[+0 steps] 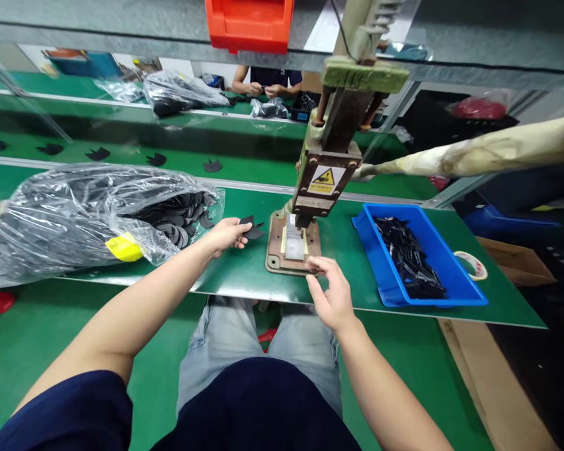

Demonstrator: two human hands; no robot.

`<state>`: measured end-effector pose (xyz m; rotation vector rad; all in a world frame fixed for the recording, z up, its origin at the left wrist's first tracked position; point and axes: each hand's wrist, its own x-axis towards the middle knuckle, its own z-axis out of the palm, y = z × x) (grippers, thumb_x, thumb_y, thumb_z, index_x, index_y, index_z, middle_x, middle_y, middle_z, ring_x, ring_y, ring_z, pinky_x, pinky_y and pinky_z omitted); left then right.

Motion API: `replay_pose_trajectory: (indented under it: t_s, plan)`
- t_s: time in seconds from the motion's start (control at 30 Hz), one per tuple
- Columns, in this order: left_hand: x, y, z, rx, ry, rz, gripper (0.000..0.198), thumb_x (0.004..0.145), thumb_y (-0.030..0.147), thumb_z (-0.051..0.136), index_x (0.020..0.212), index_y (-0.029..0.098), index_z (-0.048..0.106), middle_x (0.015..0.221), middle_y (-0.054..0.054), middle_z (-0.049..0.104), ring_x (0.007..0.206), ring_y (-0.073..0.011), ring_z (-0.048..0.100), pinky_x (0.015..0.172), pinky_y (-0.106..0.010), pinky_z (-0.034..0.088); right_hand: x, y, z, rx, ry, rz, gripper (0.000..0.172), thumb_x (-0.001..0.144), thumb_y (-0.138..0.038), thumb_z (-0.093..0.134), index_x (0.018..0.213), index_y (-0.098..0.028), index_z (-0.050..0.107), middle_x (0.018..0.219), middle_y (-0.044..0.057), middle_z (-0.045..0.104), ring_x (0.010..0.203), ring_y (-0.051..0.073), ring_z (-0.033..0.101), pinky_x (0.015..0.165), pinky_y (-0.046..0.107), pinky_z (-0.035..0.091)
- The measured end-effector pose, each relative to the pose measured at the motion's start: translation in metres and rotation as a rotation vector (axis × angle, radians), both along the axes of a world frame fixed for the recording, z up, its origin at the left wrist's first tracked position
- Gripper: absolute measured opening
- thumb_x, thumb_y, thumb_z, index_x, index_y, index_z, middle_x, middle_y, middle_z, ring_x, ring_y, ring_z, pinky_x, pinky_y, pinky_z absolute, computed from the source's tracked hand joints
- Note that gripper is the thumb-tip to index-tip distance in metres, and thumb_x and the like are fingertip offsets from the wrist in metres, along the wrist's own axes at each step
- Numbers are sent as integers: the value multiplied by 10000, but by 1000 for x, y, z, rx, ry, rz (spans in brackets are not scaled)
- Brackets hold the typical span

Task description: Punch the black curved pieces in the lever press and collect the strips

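Black piece (252, 229) pinched, left fingers (237, 232); right fingers (321, 267) half-open.

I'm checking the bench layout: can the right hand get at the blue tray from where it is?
Probably yes: the blue tray sits open-topped just right of the right hand on the same table, nothing between them; the press stands to the left.
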<state>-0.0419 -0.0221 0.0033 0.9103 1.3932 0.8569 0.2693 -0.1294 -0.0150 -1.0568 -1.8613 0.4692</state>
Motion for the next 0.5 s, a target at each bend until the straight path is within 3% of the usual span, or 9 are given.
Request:
replay_pose_trajectory:
  t_s: [0.1, 0.2, 0.3, 0.4, 0.5]
  plan:
    - [2, 57, -10, -87, 19, 88, 392, 850, 346, 910, 828, 170, 560, 636, -16, 653, 475, -92, 603, 480, -184, 519, 12, -11, 0, -3, -11, -9, 390, 970, -253, 629, 1358, -289, 628, 1198, 106, 717, 1094, 231, 729, 923, 454, 676]
    - [18, 115, -6, 1, 5, 146, 302, 939, 339, 825, 896, 159, 586, 698, -30, 669, 532, -88, 636, 539, -179, 556, 20, -22, 4, -5, -44, -8, 361, 973, -228, 618, 1330, -277, 647, 1185, 105, 725, 1107, 222, 728, 927, 434, 673]
    - [35, 150, -4, 99, -8, 178, 221, 998, 333, 739, 1026, 155, 610, 872, -63, 718, 679, -104, 712, 653, -204, 610, 35, -30, 9, -21, -91, -46, 347, 975, -225, 619, 1317, -272, 660, 1189, 97, 732, 1154, 218, 718, 995, 430, 648]
    - [44, 146, -17, 137, 39, 178, 244, 968, 305, 755, 1086, 144, 615, 961, -79, 722, 693, -115, 708, 641, -233, 598, 68, -31, 12, -26, -130, -140, 306, 974, -265, 634, 1274, -282, 692, 1183, 86, 747, 1157, 220, 719, 1016, 426, 625]
    - [39, 107, -39, 171, 86, 131, 276, 920, 332, 804, 1057, 147, 653, 902, -54, 719, 670, -115, 678, 585, -214, 531, 123, -17, 16, -48, -179, -306, 225, 967, -346, 648, 1155, -276, 750, 1185, 84, 765, 1121, 221, 728, 1029, 421, 594]
